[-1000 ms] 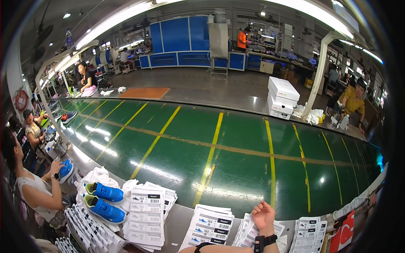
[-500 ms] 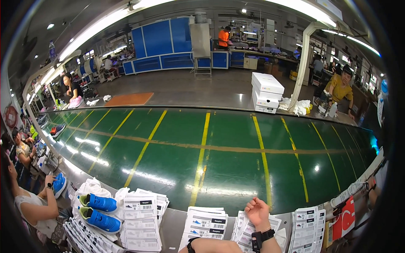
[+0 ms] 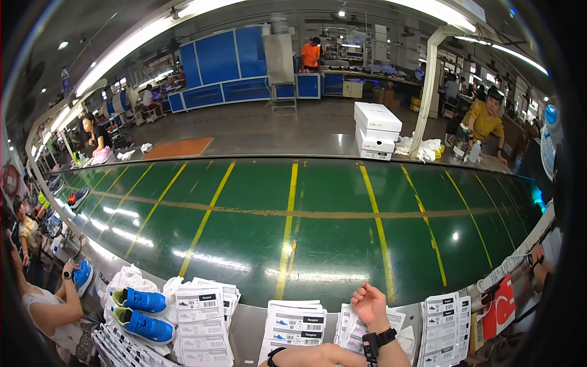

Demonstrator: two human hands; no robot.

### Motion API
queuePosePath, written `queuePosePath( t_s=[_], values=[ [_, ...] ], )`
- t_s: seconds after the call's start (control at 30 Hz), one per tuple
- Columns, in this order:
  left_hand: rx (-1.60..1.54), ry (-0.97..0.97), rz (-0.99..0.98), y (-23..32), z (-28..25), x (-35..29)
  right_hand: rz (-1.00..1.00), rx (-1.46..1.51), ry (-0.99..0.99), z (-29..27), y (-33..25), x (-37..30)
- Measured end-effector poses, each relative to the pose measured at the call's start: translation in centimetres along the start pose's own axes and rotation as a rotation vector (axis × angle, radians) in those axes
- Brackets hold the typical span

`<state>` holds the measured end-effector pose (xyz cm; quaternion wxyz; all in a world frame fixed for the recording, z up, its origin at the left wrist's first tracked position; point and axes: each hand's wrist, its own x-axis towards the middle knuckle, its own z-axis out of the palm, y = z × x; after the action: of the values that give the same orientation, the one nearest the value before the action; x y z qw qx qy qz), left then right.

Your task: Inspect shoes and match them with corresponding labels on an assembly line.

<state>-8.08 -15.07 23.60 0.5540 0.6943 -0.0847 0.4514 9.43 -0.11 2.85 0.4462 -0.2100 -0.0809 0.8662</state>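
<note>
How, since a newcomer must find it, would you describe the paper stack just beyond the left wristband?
Find the long green belt with yellow stripes, then the grey metal bench along its near edge. There, the paper stack lies just beyond the dark left wristband. Bright-blue shoe pictures set it apart from the neighbouring stacks.

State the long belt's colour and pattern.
The belt is green with yellow cross lines and a brownish lengthwise strip, best seen in the head view.
</note>
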Motion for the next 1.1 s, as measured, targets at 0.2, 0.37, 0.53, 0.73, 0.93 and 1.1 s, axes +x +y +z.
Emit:
queuePosePath(
  t_s=[0.2, 0.37, 0.53, 0.73, 0.93, 1.1],
  values=[
    [0.130, 0.162, 0.006, 0.3, 0.6, -0.1, 0.000, 0.005, -0.003, -0.3, 0.2, 0.1],
    [0.273, 0.148, 0.061, 0.3, 1.1, 1.2, 0.000, -0.001, 0.009, -0.1, 0.2, 0.0],
    [0.430, 0.031, 0.174, -0.7, 1.6, 1.5, -0.003, 0.001, 0.011, 0.3, 0.5, 0.2],
    [0.651, 0.024, 0.253, -0.1, 2.1, 1.3, -0.007, 0.007, 0.018, 0.1, 0.7, 0.3],
    [0.599, 0.089, 0.313, 0.7, 2.0, 0.3, -0.015, 0.022, 0.007, -0.1, 0.6, 0.1],
    [0.106, -0.060, 0.375, 0.3, 0.5, -0.2, 0.001, 0.049, -0.010, 0.0, 0.6, 0.3]
  ],
)
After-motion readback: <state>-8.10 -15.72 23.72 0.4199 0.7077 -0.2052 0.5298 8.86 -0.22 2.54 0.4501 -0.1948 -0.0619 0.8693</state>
